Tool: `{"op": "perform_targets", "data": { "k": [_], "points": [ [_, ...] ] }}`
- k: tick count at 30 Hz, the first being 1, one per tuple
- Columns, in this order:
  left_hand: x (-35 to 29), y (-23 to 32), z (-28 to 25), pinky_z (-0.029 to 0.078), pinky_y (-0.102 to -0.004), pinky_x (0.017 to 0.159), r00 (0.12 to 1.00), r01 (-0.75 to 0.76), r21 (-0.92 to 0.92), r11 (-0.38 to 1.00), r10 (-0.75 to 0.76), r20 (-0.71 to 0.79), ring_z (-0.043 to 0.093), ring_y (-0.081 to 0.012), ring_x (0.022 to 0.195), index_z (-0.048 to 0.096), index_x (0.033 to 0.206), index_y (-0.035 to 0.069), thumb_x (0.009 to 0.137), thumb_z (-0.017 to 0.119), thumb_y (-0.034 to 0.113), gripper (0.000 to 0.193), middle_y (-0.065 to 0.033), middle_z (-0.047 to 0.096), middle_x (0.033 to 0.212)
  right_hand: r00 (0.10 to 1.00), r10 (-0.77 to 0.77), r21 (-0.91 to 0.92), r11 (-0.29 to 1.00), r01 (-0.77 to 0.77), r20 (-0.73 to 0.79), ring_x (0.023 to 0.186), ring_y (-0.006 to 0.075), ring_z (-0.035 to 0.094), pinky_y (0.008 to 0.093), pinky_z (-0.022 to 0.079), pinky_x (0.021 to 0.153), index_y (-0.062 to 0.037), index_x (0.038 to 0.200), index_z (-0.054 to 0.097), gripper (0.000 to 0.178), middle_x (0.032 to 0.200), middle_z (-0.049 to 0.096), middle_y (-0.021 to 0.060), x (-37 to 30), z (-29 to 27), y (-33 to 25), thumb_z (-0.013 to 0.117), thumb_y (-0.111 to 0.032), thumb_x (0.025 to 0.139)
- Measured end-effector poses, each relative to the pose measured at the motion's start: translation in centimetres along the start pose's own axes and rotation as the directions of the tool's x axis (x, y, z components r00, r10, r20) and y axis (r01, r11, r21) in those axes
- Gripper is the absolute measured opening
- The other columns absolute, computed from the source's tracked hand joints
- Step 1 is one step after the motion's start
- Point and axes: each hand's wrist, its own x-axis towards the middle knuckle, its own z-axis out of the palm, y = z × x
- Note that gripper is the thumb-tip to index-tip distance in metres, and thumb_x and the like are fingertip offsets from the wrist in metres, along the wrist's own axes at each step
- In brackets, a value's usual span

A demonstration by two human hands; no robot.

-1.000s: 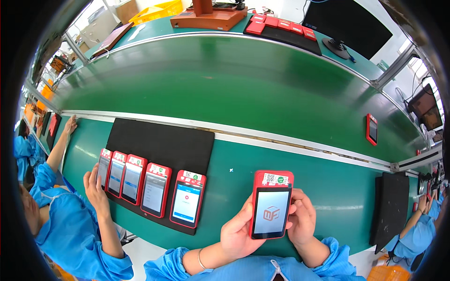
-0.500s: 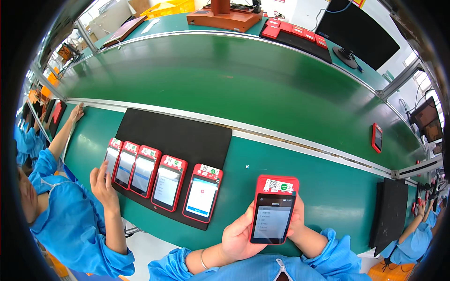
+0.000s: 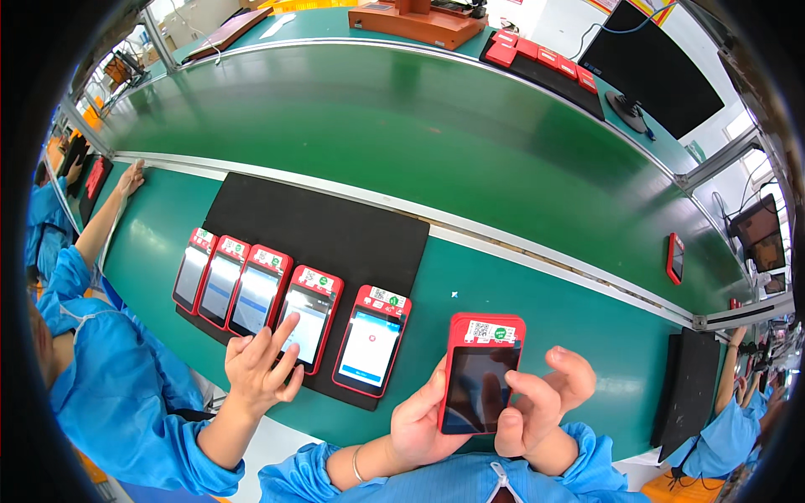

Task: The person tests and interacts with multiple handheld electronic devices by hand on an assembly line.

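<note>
Upright in front of me is a red handheld payment terminal (image 3: 482,331) with a dark, reflecting screen and a label strip across its top. My left hand (image 3: 418,426) grips it by the left side and lower edge. My right hand (image 3: 549,407) is off its body, fingers bent and spread, the index fingertip at or just over the screen's right edge; whether it touches I cannot tell. Left of them, several similar terminals (image 3: 371,344) with lit screens lie in a row on a black mat (image 3: 319,216).
A co-worker's hand (image 3: 264,365) reaches over one terminal in the row. Beyond the metal rail runs a green belt-like surface (image 3: 360,109), with another terminal (image 3: 675,258) at its right. A black pad (image 3: 692,390) lies at the right; a monitor (image 3: 650,71) and red boxes (image 3: 545,57) stand at the back.
My right hand has let go of the terminal's right side and its fingers have spread. The terminal's screen went from a lit list to dark. The co-worker's hand moved right along the row.
</note>
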Motion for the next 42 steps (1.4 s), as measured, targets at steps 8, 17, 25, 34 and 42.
{"op": "perform_targets", "data": {
  "k": [8, 17, 25, 34, 42],
  "points": [
    [0.6, 0.4, -0.5, 0.044, -0.0519, 0.101, 0.987, 0.051, -0.053, 0.997, -0.042, 0.157, 0.045, -0.0366, 0.129, 0.025, 0.148, 0.009, 0.103, 0.034, 0.037, 0.055, -0.0171, 0.037, 0.147, 0.989, 0.131, 0.159, 0.98, -0.119, -0.07, 0.11, 0.0291, 0.042, 0.0405, 0.038, 0.089, -0.0046, 0.101, 0.067, 0.037, 0.121, 0.046, 0.0189, -0.8, 0.1, 1.2, 0.049, -0.036, 0.092],
    [0.4, 0.2, -0.3, 0.044, -0.0507, 0.101, 0.997, 0.029, 0.025, 0.999, -0.031, 0.071, 0.045, -0.0353, 0.129, 0.023, 0.149, 0.008, 0.102, 0.035, 0.036, 0.056, -0.0191, 0.037, 0.146, 0.994, 0.108, 0.149, 0.983, -0.107, -0.004, 0.107, 0.03, 0.044, 0.0395, 0.04, 0.087, -0.0056, 0.1, 0.069, 0.035, 0.118, 0.048, 0.018, -0.7, 0.0, 0.9, 0.05, -0.034, 0.091],
    [0.4, 0.0, -0.7, 0.041, -0.0479, 0.106, 0.997, 0.034, 0.003, 0.999, -0.035, 0.068, 0.045, -0.0313, 0.13, 0.019, 0.151, 0.007, 0.103, 0.033, 0.034, 0.057, -0.0163, 0.039, 0.146, 0.986, 0.161, 0.173, 0.971, -0.166, 0.038, 0.104, 0.0297, 0.045, 0.0403, 0.039, 0.087, -0.0065, 0.101, 0.069, 0.033, 0.118, 0.05, 0.0178, -0.9, -0.2, 0.8, 0.05, -0.032, 0.09],
    [0.4, 0.0, -0.7, 0.04, -0.0451, 0.107, 0.999, 0.019, 0.011, 1.0, -0.019, 0.044, 0.046, -0.0272, 0.13, 0.024, 0.149, 0.007, 0.103, 0.033, 0.032, 0.053, -0.0128, 0.04, 0.145, 0.985, 0.162, 0.151, 0.974, -0.168, 0.055, 0.102, 0.0289, 0.045, 0.0397, 0.036, 0.087, -0.0074, 0.102, 0.069, 0.031, 0.119, 0.052, 0.0175, -0.8, -0.1, 0.9, 0.053, -0.03, 0.089],
    [0.5, 0.0, -0.5, 0.041, -0.0471, 0.106, 0.999, 0.027, 0.041, 0.999, -0.028, 0.028, 0.046, -0.0297, 0.129, 0.024, 0.149, 0.007, 0.103, 0.032, 0.033, 0.053, -0.0147, 0.04, 0.145, 0.996, 0.017, 0.114, 0.993, -0.027, 0.086, 0.096, 0.0193, 0.045, 0.0199, 0.038, 0.05, 0.0013, 0.103, 0.063, 0.036, 0.125, 0.042, 0.022, -0.7, -0.3, 1.9, 0.046, -0.029, 0.095]
  ]
}}
